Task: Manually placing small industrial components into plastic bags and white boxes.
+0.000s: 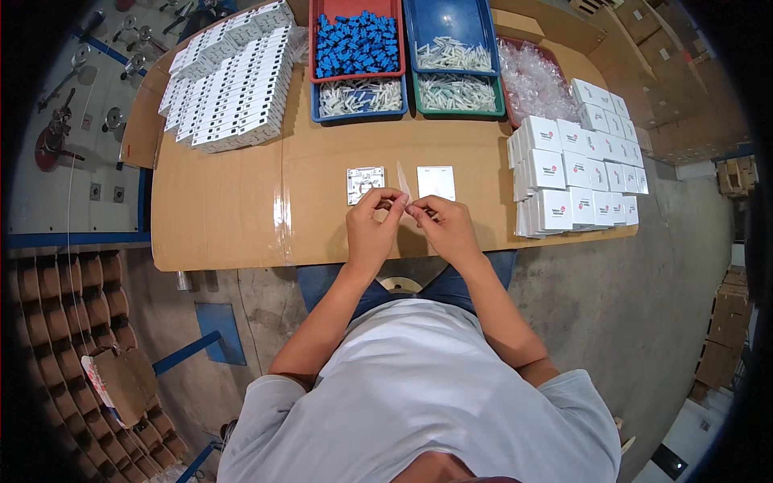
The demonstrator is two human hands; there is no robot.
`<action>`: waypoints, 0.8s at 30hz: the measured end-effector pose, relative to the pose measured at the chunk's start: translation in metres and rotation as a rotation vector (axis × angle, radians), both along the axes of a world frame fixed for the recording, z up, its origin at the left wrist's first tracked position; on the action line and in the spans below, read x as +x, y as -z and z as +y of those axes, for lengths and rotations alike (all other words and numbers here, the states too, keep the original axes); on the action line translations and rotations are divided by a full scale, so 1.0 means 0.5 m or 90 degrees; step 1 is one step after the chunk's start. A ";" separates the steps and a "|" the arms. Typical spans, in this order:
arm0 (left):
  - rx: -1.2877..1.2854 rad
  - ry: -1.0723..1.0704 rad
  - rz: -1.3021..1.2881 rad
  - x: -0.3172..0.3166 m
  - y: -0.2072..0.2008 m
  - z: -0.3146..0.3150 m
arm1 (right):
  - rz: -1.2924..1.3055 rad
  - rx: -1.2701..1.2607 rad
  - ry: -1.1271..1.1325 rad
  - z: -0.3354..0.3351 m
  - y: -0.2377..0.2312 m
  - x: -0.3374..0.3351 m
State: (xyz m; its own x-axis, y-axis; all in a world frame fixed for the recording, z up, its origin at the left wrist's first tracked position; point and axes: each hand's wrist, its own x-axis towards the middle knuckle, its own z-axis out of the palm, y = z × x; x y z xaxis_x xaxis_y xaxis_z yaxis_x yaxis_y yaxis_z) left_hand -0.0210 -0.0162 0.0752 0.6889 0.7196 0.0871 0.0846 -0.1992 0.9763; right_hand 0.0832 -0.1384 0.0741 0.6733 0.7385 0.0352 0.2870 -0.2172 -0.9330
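Observation:
Between my two hands, above the near middle of the table, stands a small clear plastic bag (pixel 403 179), seen nearly edge-on. My left hand (pixel 374 225) pinches its lower end between thumb and fingers. From the other side my right hand (pixel 448 231) pinches the same end, fingertips close to the left ones. What the bag holds, if anything, is too small to make out. Just beyond my left hand lies a white square frame with an open mechanism (pixel 365 182). A flat white square plate (pixel 436 183) lies just beyond my right hand.
Stacked white units (pixel 233 88) fill the far left, and white printed boxes (pixel 576 165) the right. Along the back stand a red tray (pixel 323 77) of blue parts, a blue tray (pixel 412 68) and green tray (pixel 463 113) of pale plugs, and a pile of clear bags (pixel 531 76).

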 end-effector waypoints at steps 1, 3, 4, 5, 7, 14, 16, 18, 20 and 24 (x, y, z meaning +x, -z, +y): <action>0.008 -0.006 0.003 -0.001 0.002 0.001 | 0.025 -0.022 -0.009 -0.004 0.005 0.005; 0.013 0.003 0.005 -0.003 0.010 0.001 | 0.051 -0.042 -0.016 -0.006 0.012 0.011; 0.017 0.012 0.006 -0.004 0.013 0.002 | 0.096 -0.042 -0.018 -0.005 0.014 0.013; 0.018 0.013 0.006 -0.004 0.014 0.002 | 0.141 -0.041 -0.020 -0.005 0.017 0.014; 0.052 0.027 0.004 -0.004 0.009 0.001 | 0.166 -0.013 0.010 -0.005 0.027 0.011; 0.169 0.039 -0.023 -0.002 0.024 -0.013 | 0.012 0.039 0.194 0.014 0.035 -0.022; 0.194 0.023 -0.052 -0.001 0.028 -0.028 | 0.049 0.086 0.207 0.017 0.059 -0.029; 0.200 0.030 -0.054 -0.007 0.044 -0.042 | 0.088 0.134 0.216 0.020 0.066 -0.034; 0.206 0.034 -0.054 -0.011 0.068 -0.055 | 0.138 0.161 0.224 0.022 0.056 -0.038; -0.256 -0.001 -0.118 -0.008 0.079 -0.057 | 0.067 0.192 0.203 0.016 0.041 -0.032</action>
